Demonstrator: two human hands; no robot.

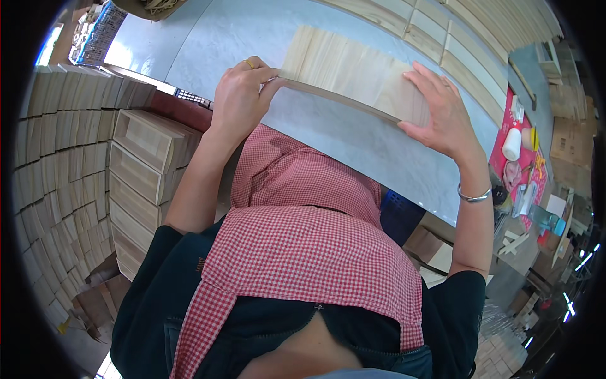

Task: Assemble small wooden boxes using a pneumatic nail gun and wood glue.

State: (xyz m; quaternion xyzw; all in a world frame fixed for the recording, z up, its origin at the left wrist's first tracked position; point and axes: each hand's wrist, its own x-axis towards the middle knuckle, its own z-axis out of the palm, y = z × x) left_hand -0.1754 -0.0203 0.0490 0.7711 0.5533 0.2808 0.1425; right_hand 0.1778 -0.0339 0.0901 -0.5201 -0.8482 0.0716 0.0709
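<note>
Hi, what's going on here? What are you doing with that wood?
A person in a red-and-white checked cloth apron has both hands on a pale, rectangular wooden piece, above a shiny, pale grey, marble-patterned table. The left hand pinches its near left corner, and the right hand is spread around its right end. Off to the person's left stand stacked, pale wooden open-fronted boxes.

Red/wht chk apron [309, 252], lt-tan grained board [353, 72]
</note>
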